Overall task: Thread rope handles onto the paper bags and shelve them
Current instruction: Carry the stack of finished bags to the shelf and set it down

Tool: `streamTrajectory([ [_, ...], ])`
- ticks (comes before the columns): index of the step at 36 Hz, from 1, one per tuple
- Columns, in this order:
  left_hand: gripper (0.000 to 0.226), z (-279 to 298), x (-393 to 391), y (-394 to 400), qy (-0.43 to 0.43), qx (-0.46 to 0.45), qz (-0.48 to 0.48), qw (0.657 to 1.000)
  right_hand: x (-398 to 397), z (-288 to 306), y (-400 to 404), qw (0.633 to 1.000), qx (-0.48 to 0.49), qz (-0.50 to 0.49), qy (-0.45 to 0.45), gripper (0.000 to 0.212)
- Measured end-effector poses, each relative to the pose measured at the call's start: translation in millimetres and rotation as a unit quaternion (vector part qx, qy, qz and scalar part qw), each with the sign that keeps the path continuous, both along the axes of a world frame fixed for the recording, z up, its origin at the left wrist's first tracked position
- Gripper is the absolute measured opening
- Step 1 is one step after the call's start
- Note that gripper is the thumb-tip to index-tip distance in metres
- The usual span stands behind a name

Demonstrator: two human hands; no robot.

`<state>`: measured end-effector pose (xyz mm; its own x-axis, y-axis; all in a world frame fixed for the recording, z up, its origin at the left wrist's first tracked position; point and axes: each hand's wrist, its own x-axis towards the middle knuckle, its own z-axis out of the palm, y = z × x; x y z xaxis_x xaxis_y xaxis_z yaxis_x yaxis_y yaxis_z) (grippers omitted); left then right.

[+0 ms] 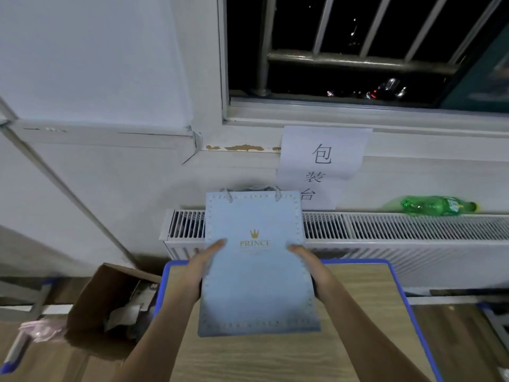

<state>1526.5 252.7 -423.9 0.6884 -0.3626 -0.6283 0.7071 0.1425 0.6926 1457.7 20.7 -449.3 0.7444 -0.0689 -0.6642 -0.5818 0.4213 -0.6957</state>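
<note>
**Both hands clamp the finished bag by its side edges**

Gripping the pale blue paper bag (254, 268) from either side, the left hand (202, 264) lays its thumb across the front face near the printed crown logo, with the other fingers hidden behind the paper, and the right hand (308, 260) pinches the opposite edge the same way. Each grip is narrow and holding the flattened bag, which hangs in the air above the far end of the wooden tabletop (358, 299), tilted with its top toward the wall. A grey rope handle (252, 190) already loops through the holes at the bag's upper edge, so the threading on this bag looks done and the step in hand is most likely carrying it off to be shelved.

No shelf shows in this view. To do the move well, I would keep both grips level so the bag stays flat and uncreased, hold the pressure on the edges rather than the printed face, and let the handle lie along the top rim so it does not snag. The radiator (385, 230) sits just beyond the tabletop, with a green plastic bottle (438, 205) lying on top of it to the right. An open cardboard box (115, 299) stands on the floor to the left; swinging the bag low on that side risks catching its flaps.
</note>
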Motion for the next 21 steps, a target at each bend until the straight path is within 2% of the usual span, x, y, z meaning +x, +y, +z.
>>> streamTrajectory([
  [4,0.014,33.4,-30.5,-7.1,-0.022,0.038,0.013,0.999,-25.1,2.5,5.0,0.998,0.047,-0.035,-0.003,0.047],
  [6,0.018,9.4,-28.8,-7.2,-0.027,0.037,0.01,0.999,-38.7,3.2,4.0,0.997,0.06,-0.04,-0.019,0.047],
  [8,0.052,-17.6,-21.6,-10.9,-0.005,-0.021,-0.025,0.999,-51.0,4.6,2.6,0.995,0.071,-0.063,-0.033,0.044],
  [10,0.085,-33.6,-17.2,-20.1,-0.006,-0.037,-0.028,0.999,-62.7,7.2,0.8,0.991,0.071,-0.096,-0.052,0.048],
  [11,0.085,-19.7,-21.9,-29.1,-0.016,-0.016,-0.048,0.999,-68.3,8.8,-0.9,0.989,0.068,-0.113,-0.066,0.054],
  [12,0.07,-11.3,-25.5,-38.5,-0.031,-0.013,-0.047,0.998,-73.6,11.3,-2.5,0.987,0.066,-0.125,-0.077,0.061],
  [14,0.026,1.6,-27.9,-55.1,-0.031,-0.023,-0.026,0.999,-84.3,16.3,-8.6,0.984,0.064,-0.145,-0.086,0.075],
  [15,0.025,6.9,-30.4,-63.8,-0.03,-0.011,-0.035,0.999,-89.6,17.7,-13.4,0.981,0.058,-0.16,-0.09,0.079],
  [18,0.086,-18.1,-22.5,-87.5,-0.049,0.009,-0.107,0.993,-108.0,20.9,-27.4,0.972,0.063,-0.198,-0.113,0.058],
  [20,0.102,-55.5,-10.0,-104.3,-0.043,-0.004,-0.158,0.986,-122.9,21.2,-38.9,0.968,0.062,-0.21,-0.123,0.047],
  [21,0.103,-46.3,-15.4,-112.3,-0.04,-0.004,-0.174,0.984,-130.5,21.9,-45.0,0.967,0.048,-0.216,-0.124,0.046],
])
